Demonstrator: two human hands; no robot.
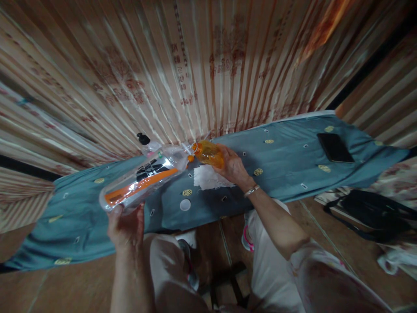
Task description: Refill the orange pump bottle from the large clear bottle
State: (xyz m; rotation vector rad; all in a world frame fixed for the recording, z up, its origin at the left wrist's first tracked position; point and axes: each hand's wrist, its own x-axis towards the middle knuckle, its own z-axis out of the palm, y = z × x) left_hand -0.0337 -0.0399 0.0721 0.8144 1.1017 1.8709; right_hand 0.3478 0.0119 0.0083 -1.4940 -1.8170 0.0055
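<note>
Head view: my left hand (126, 226) grips the base of a large clear plastic bottle (143, 181), fingers wrapped tight around its bottom end. The bottle is tipped nearly horizontal, neck pointing right and slightly up, an orange and black label along its side. My right hand (232, 166) closes around a small orange bottle (208, 153), also lying almost level, its mouth turned left toward the neck of the large bottle; the two openings meet or nearly meet, and I cannot tell if they touch. A bracelet (252, 190) sits on my right wrist. Both bottles are held above a long board covered in blue-grey patterned cloth (286, 161). On the cloth, just under the small bottle, lies a white crumpled tissue (208, 178); a round white cap (185, 204) rests nearer to me. A black spray cap (143, 139) lies behind the large bottle. A dark phone (335, 148) lies far right on the cloth. A pleated curtain (195, 65) hangs behind.
</note>
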